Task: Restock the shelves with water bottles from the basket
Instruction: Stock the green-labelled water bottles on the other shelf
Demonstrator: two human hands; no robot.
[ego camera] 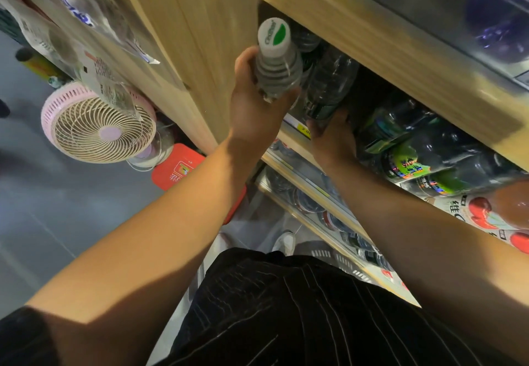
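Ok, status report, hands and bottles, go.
Left hand grips white-capped bottle at shelf edge. Right hand holds second bottle by its base, inside. Green-label bottles packed alongside.

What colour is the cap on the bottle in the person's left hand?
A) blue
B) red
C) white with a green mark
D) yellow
C: the water bottle gripped by the left hand has a white cap with a green leaf-like mark; the right hand holds a second bottle.
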